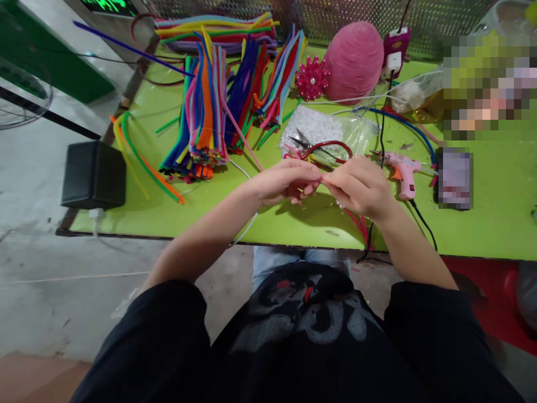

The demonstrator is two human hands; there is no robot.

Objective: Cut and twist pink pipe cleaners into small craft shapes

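Head view — right hand (356, 183) pinches small pink piece (322, 178).

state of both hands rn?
Left hand: closed in a fingertip pinch, seemingly on a small pink piece.
Right hand: closed, seemingly pinching that piece too; its palm is hidden.

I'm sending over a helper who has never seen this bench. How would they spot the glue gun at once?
Start at the green table and find the person's right hand. Just right of it, before the blurred-out rectangular device, lies the glue gun. Unlike its neighbours, it is pistol-shaped: pink, with an orange trigger.
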